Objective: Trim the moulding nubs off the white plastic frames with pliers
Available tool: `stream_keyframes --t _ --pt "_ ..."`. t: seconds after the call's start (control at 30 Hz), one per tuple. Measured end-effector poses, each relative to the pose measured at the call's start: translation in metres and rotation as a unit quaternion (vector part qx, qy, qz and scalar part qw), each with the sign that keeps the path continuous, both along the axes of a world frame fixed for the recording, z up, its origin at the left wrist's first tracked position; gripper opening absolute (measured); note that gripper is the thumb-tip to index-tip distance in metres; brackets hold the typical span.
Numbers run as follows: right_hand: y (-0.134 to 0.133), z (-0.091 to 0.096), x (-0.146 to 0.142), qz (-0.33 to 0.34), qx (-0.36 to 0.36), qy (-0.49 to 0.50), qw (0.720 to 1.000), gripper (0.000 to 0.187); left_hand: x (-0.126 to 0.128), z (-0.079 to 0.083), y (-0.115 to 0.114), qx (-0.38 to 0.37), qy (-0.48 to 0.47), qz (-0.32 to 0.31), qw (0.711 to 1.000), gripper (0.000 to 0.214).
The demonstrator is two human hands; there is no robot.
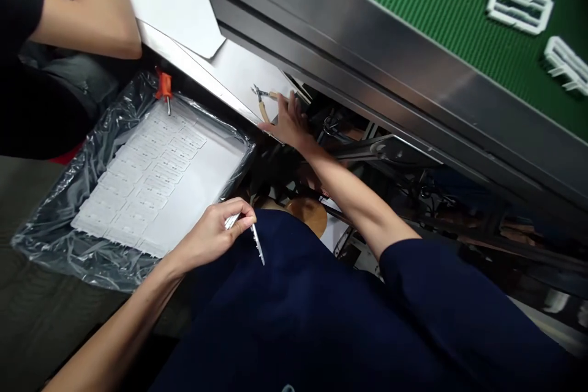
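My left hand [215, 233] is closed in a pinch on a thin white plastic part [258, 245], seen nearly edge-on in front of my dark blue clothing. My fingers hide some of it. A pair of side cutters [263, 109] with pale yellow handles lies on the metal ledge, jaws pointing away from me. Over the handle ends reaches my right hand [290, 125], thumb and fingers spread apart. Whether the fingertips touch the handles I cannot tell.
To the left, a box lined with clear plastic [59, 260] holds rows of white parts [138, 177]. An orange-handled tool [164, 87] rests at its far edge. Another person's arm [101, 18] leans in beside white sheets [184, 18]. White frames [520, 5] lie on a green ribbed belt [413, 0].
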State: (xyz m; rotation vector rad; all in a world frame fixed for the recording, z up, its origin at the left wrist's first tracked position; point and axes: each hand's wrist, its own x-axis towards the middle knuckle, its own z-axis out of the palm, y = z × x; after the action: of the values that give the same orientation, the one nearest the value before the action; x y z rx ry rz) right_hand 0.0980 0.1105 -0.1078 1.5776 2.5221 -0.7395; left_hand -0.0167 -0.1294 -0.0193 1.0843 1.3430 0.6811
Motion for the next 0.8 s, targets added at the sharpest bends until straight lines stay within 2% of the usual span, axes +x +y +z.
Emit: stream_keyframes --t 0.03,0.1,0.17,0.23,0.33,0.47,0.57,0.67,0.8 --pt "0.010 -0.010 -0.009 -0.001 -0.010 -0.027 1.000 0.096 -0.001 0.000 -0.002 -0.004 -0.001 0.005 1.000 0.020" --pt "0.022 -0.020 -0.021 0.004 -0.024 -0.062 0.998 0.104 -0.001 -0.001 -0.005 -0.007 -0.001 0.015 1.000 0.020" --pt "0.024 -0.022 -0.024 0.006 -0.015 -0.073 0.997 0.100 -0.002 -0.001 -0.008 -0.004 -0.001 0.025 1.000 0.020" --pt "0.017 -0.017 -0.017 0.006 -0.009 -0.072 0.997 0.086 -0.003 -0.002 -0.011 0.000 -0.002 0.038 0.999 0.019" --pt "-0.007 -0.007 0.015 -0.014 -0.036 -0.078 0.996 0.069 -0.005 -0.004 -0.012 0.008 -0.004 0.048 0.999 0.018" --pt "-0.049 0.001 0.081 -0.104 -0.113 -0.088 0.984 0.057 -0.010 -0.006 -0.010 0.028 -0.001 0.039 0.999 0.018" --pt "-0.075 0.004 0.118 -0.137 -0.164 -0.078 0.974 0.045 -0.011 -0.007 -0.004 0.031 0.003 0.029 0.999 0.020" --pt "-0.091 0.013 0.132 -0.138 -0.193 -0.026 0.971 0.038 -0.011 -0.006 0.003 0.022 0.001 0.017 1.000 0.021" --pt "-0.099 0.037 0.130 -0.103 -0.193 0.042 0.975 0.034 -0.009 -0.006 0.010 0.018 -0.011 0.002 1.000 0.020"
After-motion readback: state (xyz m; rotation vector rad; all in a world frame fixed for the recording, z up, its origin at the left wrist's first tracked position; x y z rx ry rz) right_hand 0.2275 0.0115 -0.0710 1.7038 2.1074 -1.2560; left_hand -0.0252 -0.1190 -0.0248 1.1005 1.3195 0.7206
